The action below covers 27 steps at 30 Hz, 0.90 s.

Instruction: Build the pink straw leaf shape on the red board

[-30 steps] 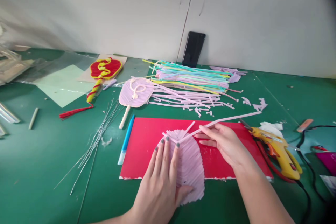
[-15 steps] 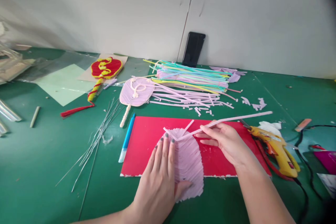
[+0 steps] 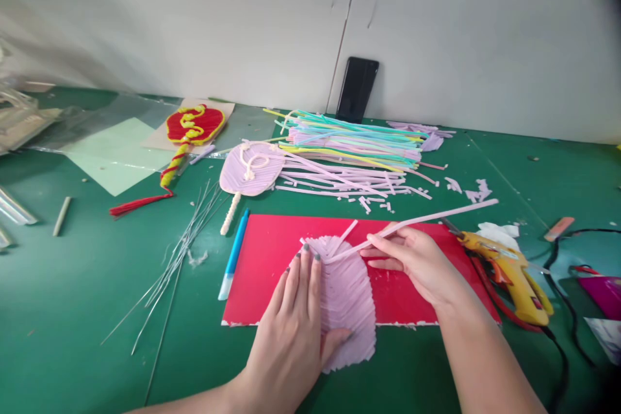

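My left hand lies flat, fingers together, on a pale pink leaf shape made of pipe-cleaner strips. The shape rests on a red sheet on the green table. My right hand pinches a long pink pipe cleaner whose near end meets the top of the leaf shape; the rest slants up to the right. A short pink strip sticks out at the shape's tip.
A yellow glue gun with a black cord lies right of the red sheet. Behind it are a pile of coloured pipe cleaners, a finished pink fan, a red fan, thin wires, a blue pen and a phone.
My left hand's fingers have drawn slightly closer together on the leaf shape. The right hand and its pipe cleaner have barely shifted.
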Motion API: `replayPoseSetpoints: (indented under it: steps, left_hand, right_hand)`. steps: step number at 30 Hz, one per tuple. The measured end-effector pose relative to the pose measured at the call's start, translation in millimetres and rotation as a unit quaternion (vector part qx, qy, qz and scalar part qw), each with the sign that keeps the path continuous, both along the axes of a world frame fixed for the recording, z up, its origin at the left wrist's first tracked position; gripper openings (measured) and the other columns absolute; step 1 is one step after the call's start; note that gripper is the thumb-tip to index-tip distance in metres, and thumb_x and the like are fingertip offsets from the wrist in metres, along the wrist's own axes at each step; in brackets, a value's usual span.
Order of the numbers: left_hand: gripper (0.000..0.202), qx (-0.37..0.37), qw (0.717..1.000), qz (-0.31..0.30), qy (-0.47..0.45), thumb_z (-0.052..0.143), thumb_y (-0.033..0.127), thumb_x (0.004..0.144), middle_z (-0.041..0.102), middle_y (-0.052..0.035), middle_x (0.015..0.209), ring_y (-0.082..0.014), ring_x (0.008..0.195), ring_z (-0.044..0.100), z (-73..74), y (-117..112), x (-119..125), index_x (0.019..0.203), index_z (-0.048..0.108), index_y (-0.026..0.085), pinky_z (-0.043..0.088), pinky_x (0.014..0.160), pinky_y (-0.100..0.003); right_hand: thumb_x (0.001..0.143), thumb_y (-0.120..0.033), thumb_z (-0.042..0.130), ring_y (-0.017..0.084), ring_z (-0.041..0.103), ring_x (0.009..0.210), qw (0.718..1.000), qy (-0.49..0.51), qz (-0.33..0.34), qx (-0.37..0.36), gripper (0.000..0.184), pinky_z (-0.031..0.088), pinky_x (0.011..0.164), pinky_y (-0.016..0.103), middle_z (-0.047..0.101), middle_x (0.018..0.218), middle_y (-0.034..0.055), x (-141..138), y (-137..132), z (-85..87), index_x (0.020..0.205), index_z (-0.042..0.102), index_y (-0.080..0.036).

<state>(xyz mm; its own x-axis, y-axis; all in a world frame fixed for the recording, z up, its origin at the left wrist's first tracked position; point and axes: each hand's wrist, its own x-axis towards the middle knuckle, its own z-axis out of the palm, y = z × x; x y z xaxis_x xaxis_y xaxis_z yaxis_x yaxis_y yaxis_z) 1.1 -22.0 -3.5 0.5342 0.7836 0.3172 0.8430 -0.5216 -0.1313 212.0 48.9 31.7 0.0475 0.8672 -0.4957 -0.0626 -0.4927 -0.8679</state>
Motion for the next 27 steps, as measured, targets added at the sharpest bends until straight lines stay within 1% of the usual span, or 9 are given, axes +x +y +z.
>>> replayPoseSetpoints:
  steps: [4, 8, 11, 16, 22, 27]
  left_hand:
    - [0.08, 0.005, 1.0, -0.001, 0.002, 0.03, 0.06, 0.091, 0.045, -0.0286, 0.137, -0.0374, 0.123, 0.05, -0.5, 1.0, -0.3, 0.132, 0.041, -0.006, 0.043, 0.096, -0.043]
    - [0.078, 0.0, 1.0, 0.004, 0.004, 0.032, 0.062, 0.09, 0.045, -0.0264, 0.138, -0.036, 0.123, 0.049, 0.2, 1.3, -0.9, 0.132, 0.044, -0.002, 0.042, 0.097, -0.043]
    - [0.079, -0.004, 1.0, 0.005, 0.012, 0.039, 0.064, 0.086, 0.046, -0.0253, 0.138, -0.0356, 0.123, 0.05, 2.8, 1.1, -0.6, 0.133, 0.045, 0.001, 0.043, 0.096, -0.042]
    - [0.081, -0.002, 1.0, -0.003, 0.012, 0.048, 0.066, 0.081, 0.049, -0.0262, 0.135, -0.0369, 0.12, 0.052, 6.4, 2.0, 0.3, 0.131, 0.048, 0.002, 0.044, 0.094, -0.043]
    - [0.08, -0.003, 1.0, -0.008, 0.009, 0.047, 0.066, 0.082, 0.048, -0.0264, 0.136, -0.0375, 0.12, 0.052, 5.5, 3.0, 0.3, 0.131, 0.048, 0.003, 0.044, 0.095, -0.044]
    - [0.077, -0.006, 1.0, -0.006, 0.008, 0.046, 0.064, 0.083, 0.048, -0.025, 0.136, -0.0362, 0.121, 0.052, 6.1, 2.3, 0.4, 0.132, 0.047, 0.004, 0.043, 0.095, -0.043]
  right_hand:
    - [0.067, -0.035, 0.08, 0.022, 0.072, 0.081, 1.0, -0.01, 0.009, -0.004, 0.028, 0.061, 0.069, 0.028, 0.072, 0.08, 0.0072, 0.9, 0.2, -1.1, 0.076, 0.062, -0.015]
    - [0.068, -0.035, 0.079, 0.022, 0.071, 0.083, 1.0, -0.022, 0.017, -0.004, 0.029, 0.061, 0.07, 0.028, 0.072, 0.081, 0.0082, 1.4, 0.6, -3.0, 0.079, 0.062, -0.014]
    - [0.068, -0.036, 0.079, 0.022, 0.072, 0.082, 0.999, -0.029, 0.018, -0.004, 0.03, 0.061, 0.07, 0.028, 0.072, 0.081, 0.0083, 1.7, 0.7, -4.3, 0.078, 0.062, -0.013]
    - [0.067, -0.035, 0.08, 0.023, 0.072, 0.082, 0.999, -0.031, 0.013, 0.0, 0.03, 0.061, 0.07, 0.029, 0.072, 0.081, 0.008, 1.8, 1.0, -7.0, 0.078, 0.062, -0.014]
    - [0.067, -0.034, 0.08, 0.023, 0.072, 0.081, 0.999, -0.034, 0.005, 0.004, 0.03, 0.062, 0.07, 0.03, 0.072, 0.079, 0.0075, 1.4, 1.7, -9.5, 0.079, 0.062, -0.014]
    - [0.067, -0.034, 0.08, 0.023, 0.072, 0.081, 0.999, -0.04, 0.007, 0.006, 0.03, 0.062, 0.07, 0.031, 0.072, 0.079, 0.0078, 2.1, 1.8, -10.0, 0.08, 0.062, -0.014]
